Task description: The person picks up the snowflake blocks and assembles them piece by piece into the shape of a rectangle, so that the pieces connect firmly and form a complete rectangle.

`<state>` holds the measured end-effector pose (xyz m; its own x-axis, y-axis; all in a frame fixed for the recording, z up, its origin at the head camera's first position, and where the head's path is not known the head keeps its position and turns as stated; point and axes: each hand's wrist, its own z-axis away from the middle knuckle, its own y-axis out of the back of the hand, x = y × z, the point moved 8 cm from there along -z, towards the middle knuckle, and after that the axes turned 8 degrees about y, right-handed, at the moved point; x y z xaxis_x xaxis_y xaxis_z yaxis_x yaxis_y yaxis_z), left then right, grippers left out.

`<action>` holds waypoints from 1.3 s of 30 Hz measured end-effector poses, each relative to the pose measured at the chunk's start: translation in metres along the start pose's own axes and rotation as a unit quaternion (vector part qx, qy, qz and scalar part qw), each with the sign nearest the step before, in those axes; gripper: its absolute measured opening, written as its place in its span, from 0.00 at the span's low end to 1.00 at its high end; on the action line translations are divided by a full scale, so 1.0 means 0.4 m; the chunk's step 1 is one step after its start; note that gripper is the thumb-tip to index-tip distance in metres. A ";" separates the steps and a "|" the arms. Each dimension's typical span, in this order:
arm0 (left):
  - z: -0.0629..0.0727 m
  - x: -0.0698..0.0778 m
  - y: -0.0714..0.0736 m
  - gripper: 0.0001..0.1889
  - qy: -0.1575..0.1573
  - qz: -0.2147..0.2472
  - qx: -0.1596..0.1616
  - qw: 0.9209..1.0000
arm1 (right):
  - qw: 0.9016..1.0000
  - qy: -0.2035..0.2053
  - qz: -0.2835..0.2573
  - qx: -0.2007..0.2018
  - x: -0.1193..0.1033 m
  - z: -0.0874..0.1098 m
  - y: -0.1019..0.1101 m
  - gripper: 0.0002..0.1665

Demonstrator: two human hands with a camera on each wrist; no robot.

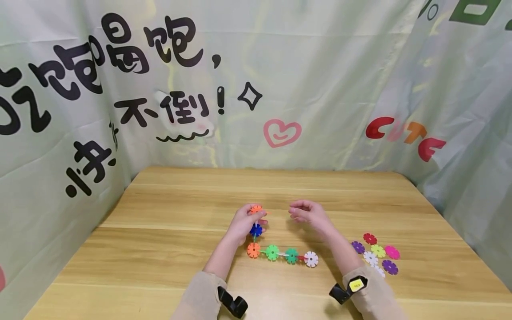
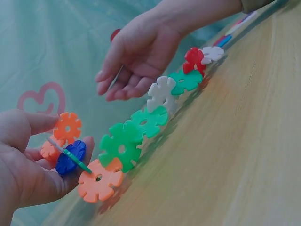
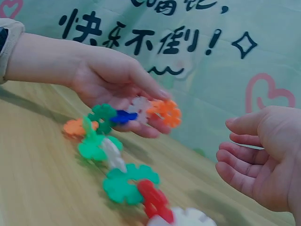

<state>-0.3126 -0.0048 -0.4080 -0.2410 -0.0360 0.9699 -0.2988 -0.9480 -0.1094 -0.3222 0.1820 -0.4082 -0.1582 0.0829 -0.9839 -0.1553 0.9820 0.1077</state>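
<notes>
An L-shaped chain of notched plastic flower discs lies in the middle of the table. Its near row runs from an orange corner disc (image 1: 254, 250) through a light green disc (image 1: 272, 252) and a teal disc (image 1: 291, 256) to a white disc (image 1: 311, 259), with upright discs linking them. From the corner, the other leg goes away past a blue disc (image 1: 256, 230) to an orange end disc (image 2: 68, 127). My left hand (image 1: 242, 224) pinches that end between thumb and fingers. To the right, apart from the chain, my right hand (image 1: 312, 215) hovers with fingers loosely bent, holding nothing.
Several loose discs lie on the table right of the right forearm, among them a red disc (image 1: 370, 238), a pink disc (image 1: 392, 252) and a purple disc (image 1: 390, 267). A printed curtain (image 1: 328, 89) stands behind and beside the wooden table (image 1: 160, 249).
</notes>
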 end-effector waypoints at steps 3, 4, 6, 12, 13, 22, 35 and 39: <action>0.027 0.024 -0.009 0.15 0.000 -0.003 -0.006 1.000 | 1.000 0.000 -0.003 0.005 0.001 0.014 0.034 0.24; 0.030 0.025 -0.009 0.16 0.000 -0.004 -0.006 1.000 | 1.000 0.000 0.001 0.005 0.002 0.020 0.046 0.25; 0.031 0.028 -0.009 0.15 0.000 -0.006 -0.006 1.000 | 1.000 0.002 0.014 0.007 0.003 0.030 0.071 0.25; 0.015 0.015 -0.005 0.16 -0.002 -0.008 -0.009 1.000 | 0.998 -0.003 0.052 0.019 0.004 0.070 0.156 0.28; 0.009 0.010 -0.004 0.17 -0.002 -0.007 -0.009 1.000 | 0.998 -0.004 0.058 0.022 0.004 0.077 0.170 0.28; -0.024 -0.023 0.006 0.19 -0.007 0.002 -0.004 1.000 | 0.989 0.005 0.135 0.052 -0.001 0.145 0.306 0.32; -0.032 -0.033 0.008 0.20 0.001 0.007 -0.006 1.000 | 0.971 -0.063 0.227 0.035 0.039 0.219 0.444 0.34; -0.028 -0.031 0.007 0.20 0.003 0.007 -0.005 1.000 | 0.971 -0.068 0.230 0.017 0.051 0.228 0.452 0.30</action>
<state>-0.3210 -0.0035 -0.4227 -0.2512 -0.0481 0.9667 -0.3051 -0.9439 -0.1263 -0.2645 0.3768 -0.4217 -0.0722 0.5338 -0.8426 -0.0657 0.8404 0.5380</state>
